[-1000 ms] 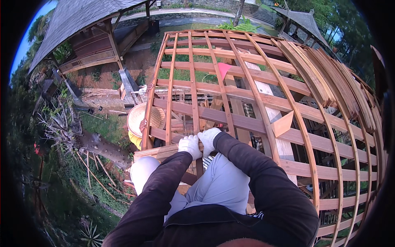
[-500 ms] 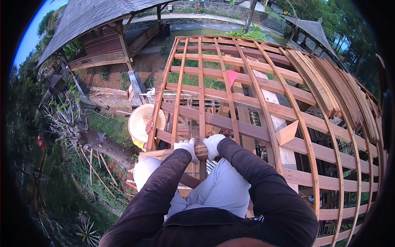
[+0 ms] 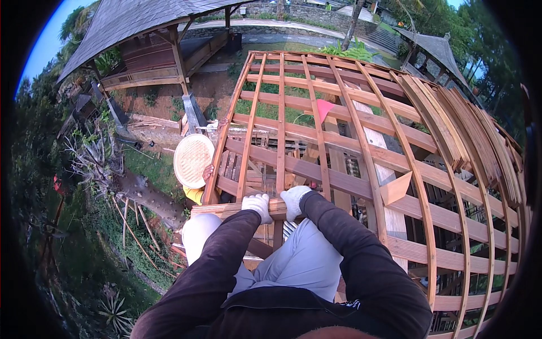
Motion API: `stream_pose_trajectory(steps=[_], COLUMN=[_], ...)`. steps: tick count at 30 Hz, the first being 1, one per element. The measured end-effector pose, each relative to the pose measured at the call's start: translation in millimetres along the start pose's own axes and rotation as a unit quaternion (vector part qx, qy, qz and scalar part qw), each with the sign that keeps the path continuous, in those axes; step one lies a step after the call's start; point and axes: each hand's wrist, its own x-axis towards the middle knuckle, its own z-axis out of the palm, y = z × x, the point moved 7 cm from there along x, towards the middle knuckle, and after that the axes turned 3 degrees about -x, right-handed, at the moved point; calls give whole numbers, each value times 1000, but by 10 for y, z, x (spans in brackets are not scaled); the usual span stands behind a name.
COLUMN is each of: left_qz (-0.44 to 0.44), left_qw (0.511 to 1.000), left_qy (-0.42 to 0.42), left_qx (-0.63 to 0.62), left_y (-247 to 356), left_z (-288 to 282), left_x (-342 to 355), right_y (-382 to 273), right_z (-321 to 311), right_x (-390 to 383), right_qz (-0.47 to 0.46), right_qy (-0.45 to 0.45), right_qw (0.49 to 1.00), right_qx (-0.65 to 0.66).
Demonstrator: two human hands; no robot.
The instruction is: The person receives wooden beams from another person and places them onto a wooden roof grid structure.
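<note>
Our plank (image 3: 277, 207) is at the near left corner of the roof frame (image 3: 344, 182), and our left hand (image 3: 257, 207) and right hand (image 3: 293, 202) both have their grip clamped on it, close together. For steadier holding, we would probably do well to press evenly with both. Outside the frame's left edge, a straw hat (image 3: 195, 160) sits above a yellow sleeve (image 3: 193, 195).

Shingle-roofed pavilion (image 3: 127, 37), grey stone wall (image 3: 307, 13), green trees (image 3: 485, 42), bright daylight
</note>
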Motion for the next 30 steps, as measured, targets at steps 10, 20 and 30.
stream_pose_trajectory(steps=[10,20,30], left_qz=[0,5,6], left_qw=[1000,1000,1000], left_qy=[12,1,-4], left_qx=[-14,-17,-17], left_y=[-19,-9,0], left_z=[9,-12,10], left_x=[4,-31,9], right_y=[-7,-59,-345], right_z=[5,-73,-134], right_x=[16,-14,70], right_qz=[-7,-10,-52], right_qy=[2,40,57], right_qw=[1000,999,995], right_qx=[-6,-7,-59])
